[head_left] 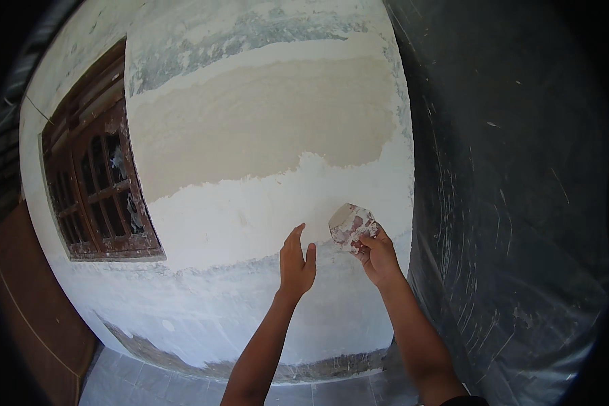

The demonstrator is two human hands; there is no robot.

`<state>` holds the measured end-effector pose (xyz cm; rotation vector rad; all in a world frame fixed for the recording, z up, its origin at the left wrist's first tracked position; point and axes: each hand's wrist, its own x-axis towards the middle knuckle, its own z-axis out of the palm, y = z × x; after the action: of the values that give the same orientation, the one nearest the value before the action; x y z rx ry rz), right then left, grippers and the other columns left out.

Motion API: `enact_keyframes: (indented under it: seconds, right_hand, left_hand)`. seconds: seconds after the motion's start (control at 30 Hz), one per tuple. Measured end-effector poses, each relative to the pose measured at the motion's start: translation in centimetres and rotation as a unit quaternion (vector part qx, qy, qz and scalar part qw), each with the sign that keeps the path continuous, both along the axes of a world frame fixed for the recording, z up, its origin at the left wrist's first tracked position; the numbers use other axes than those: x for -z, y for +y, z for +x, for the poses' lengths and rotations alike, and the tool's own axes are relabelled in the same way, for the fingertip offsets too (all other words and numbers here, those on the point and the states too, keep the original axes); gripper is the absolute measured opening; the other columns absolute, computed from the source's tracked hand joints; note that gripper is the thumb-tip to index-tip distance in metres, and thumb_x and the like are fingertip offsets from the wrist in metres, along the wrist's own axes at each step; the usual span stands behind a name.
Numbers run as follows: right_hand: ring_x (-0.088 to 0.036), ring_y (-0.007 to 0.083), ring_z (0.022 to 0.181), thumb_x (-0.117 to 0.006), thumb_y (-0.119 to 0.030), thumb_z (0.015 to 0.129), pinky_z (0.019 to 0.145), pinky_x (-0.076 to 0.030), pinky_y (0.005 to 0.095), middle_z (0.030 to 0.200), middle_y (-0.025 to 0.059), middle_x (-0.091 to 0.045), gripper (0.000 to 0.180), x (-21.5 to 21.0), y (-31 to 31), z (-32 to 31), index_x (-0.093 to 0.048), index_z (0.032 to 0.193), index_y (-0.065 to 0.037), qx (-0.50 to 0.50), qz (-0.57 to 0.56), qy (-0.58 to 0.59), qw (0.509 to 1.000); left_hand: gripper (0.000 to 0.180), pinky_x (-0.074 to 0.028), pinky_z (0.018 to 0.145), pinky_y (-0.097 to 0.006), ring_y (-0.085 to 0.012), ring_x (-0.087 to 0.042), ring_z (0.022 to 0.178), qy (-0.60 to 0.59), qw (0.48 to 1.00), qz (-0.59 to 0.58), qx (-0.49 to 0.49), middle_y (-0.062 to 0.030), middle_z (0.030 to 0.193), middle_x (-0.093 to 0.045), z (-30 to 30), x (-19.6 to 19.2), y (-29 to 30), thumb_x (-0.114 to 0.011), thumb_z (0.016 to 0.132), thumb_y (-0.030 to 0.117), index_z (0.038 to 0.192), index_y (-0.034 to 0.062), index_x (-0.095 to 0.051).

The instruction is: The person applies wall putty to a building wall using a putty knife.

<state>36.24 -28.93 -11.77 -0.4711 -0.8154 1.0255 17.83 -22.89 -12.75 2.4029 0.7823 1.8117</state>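
Note:
My right hand (380, 256) is closed round a flat putty scraper (350, 226), its thumb on the near face. The scraper is smeared with white and beige putty, and reddish-brown patches show through. To the left of it, my left hand (298, 262) is raised with its fingers stretched out and the thumb apart, holding nothing. Both hands are in front of the lower part of a wall (250, 216) coated in white. Higher up, a broad beige putty patch (264, 122) with a ragged lower edge covers the wall. Whether either hand touches the wall I cannot tell.
On the left, a brown wooden window (101, 169) with barred panes is set in the wall. A dark plastic sheet (507, 203) hangs along the right side. Below are grey floor tiles (155, 386), with a brown panel (37, 304) at the lower left.

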Motion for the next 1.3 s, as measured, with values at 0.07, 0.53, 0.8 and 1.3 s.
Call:
enact_keyframes:
  seconds: [0.07,0.53,0.8,1.3]
  right_hand:
    - [-0.063,0.0204,0.104,-0.046,0.005,0.095,0.090,-0.054,0.0366,0.122,0.0102,-0.059,0.038,-1.9,0.7,-0.4,-0.048,0.132,-0.003,0.015,0.011,0.002,1.000]
    - [-0.065,0.0149,0.093,-0.049,0.005,0.095,0.086,-0.050,0.0276,0.107,0.0142,-0.069,0.036,-8.2,9.1,-0.9,-0.057,0.130,0.001,0.350,0.161,-0.288,0.877]
    - [-0.062,0.0357,0.115,-0.054,0.015,0.081,0.095,-0.053,0.0411,0.119,0.0218,-0.065,0.048,-8.0,11.2,-4.3,-0.061,0.125,-0.003,0.533,0.244,-0.396,0.706]
    - [-0.059,0.0391,0.119,-0.064,0.004,0.078,0.099,-0.051,0.0470,0.132,0.0199,-0.059,0.052,-5.9,18.9,-9.5,-0.061,0.129,-0.006,0.746,0.159,-0.443,0.471]
  left_hand:
    - [0.045,-0.039,0.104,-0.050,-0.0443,-0.050,0.123,-0.001,0.999,0.037,-0.019,-0.0263,0.133,-0.053,0.0,-1.7,1.7,-0.050,0.099,0.019,0.136,-0.0040,-0.043]
    - [0.046,-0.035,0.105,-0.049,-0.0380,-0.044,0.130,0.053,0.956,0.259,-0.130,-0.0195,0.137,-0.050,-0.3,-10.7,11.0,-0.057,0.086,0.012,0.130,0.0007,-0.050]
    - [0.045,-0.030,0.110,-0.052,-0.0353,-0.040,0.136,0.109,0.903,0.368,-0.195,-0.0151,0.143,-0.047,-2.9,-13.9,17.1,-0.055,0.085,0.022,0.127,0.0042,-0.056]
    - [0.037,-0.031,0.108,-0.054,-0.0375,-0.042,0.135,0.073,0.885,0.452,-0.083,-0.0159,0.141,-0.051,-4.2,-13.2,20.0,-0.055,0.089,0.025,0.121,0.0082,-0.054]
